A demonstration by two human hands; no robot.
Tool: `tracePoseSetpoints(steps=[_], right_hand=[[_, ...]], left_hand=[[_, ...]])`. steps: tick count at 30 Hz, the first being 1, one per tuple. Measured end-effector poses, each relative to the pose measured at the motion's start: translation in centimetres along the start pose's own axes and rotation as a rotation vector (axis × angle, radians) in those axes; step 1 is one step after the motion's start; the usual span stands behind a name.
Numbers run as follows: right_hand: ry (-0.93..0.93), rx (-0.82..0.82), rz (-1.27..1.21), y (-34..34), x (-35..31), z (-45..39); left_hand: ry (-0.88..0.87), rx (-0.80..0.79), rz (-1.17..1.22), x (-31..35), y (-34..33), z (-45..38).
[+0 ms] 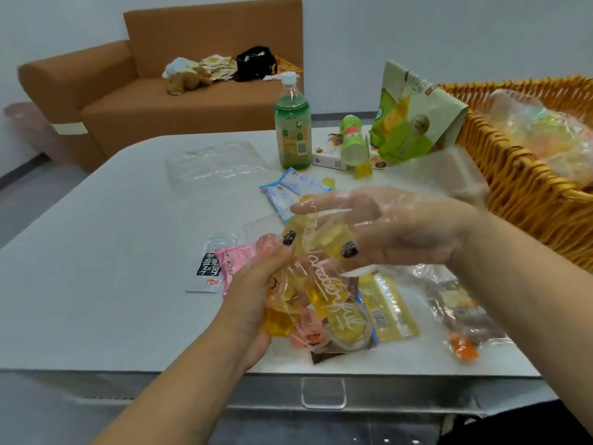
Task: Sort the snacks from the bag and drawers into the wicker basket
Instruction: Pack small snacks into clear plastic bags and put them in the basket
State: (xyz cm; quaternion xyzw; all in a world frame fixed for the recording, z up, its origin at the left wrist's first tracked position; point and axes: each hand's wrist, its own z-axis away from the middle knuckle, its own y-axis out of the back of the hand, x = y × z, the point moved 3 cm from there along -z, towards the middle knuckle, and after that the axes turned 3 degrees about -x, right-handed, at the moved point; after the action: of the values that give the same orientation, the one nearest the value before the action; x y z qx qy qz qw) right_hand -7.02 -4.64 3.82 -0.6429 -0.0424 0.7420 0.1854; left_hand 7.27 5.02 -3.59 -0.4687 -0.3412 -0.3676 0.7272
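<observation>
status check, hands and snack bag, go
Left hand gripping clear printed bag of yellow jelly cups; right hand open at its top. Orange wicker basket right, path clear.

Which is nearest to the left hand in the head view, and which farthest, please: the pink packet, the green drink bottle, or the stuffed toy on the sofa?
1. The pink packet, on the table, touching the left hand on its left side.
2. The green drink bottle, upright farther back on the table.
3. The stuffed toy, on the sofa beyond the table.
</observation>
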Motion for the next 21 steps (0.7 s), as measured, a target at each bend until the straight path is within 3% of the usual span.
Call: tracePoseSetpoints(steps=[3, 7, 15, 21], right_hand=[[-0.015, 0.201, 0.082, 0.5, -0.1, 0.2], [-0.074, 0.381, 0.475, 0.1, 0.2, -0.1], [-0.098, 0.339, 0.679, -0.7, -0.6, 0.8], [-0.003, 0.458, 0.866, -1.6, -1.3, 0.0]], left_hand=[[0.042, -0.003, 0.050, -0.1, -0.2, 0.2], [0.065, -0.010, 0.059, -0.4, -0.7, 0.1], [0.021, -0.014, 0.189, -0.2, -0.8, -0.4], [0.019, -0.155, 0.247, -0.5, -0.5, -0.7]])
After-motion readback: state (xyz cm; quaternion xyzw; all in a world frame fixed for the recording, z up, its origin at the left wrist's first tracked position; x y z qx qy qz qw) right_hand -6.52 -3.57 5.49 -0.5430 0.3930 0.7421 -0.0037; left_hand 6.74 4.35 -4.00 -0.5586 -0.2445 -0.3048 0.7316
